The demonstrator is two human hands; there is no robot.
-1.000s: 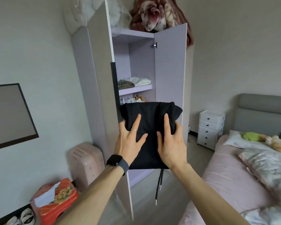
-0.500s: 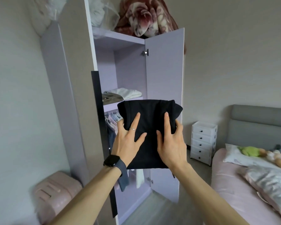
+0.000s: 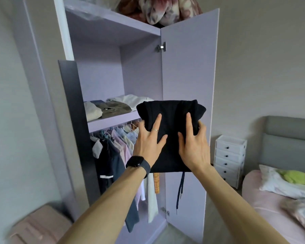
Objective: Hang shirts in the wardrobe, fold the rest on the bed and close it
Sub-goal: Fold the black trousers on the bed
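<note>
A folded black hoodie [image 3: 171,118] is held up in front of the open lilac wardrobe [image 3: 99,76], at the height of its middle shelf [image 3: 111,121]. My left hand [image 3: 149,139] grips its left side, thumb on top and fingers underneath. My right hand [image 3: 194,143] grips the right side the same way. The hoodie's drawstrings [image 3: 180,192] dangle below. Folded clothes [image 3: 109,107] lie on the shelf. Shirts on hangers [image 3: 123,143] hang from the rail under it.
The right wardrobe door [image 3: 188,95] stands open just behind the hoodie; the left door [image 3: 42,103] is open too. A blanket [image 3: 162,9] lies on top. A white drawer unit [image 3: 230,159], the bed [image 3: 280,208] and a pink heater [image 3: 35,228] are around.
I have come closer to the wardrobe and the view has turned into it. The hoodie stays in both hands, now level with the middle shelf; the hanging shirts have come into sight.
</note>
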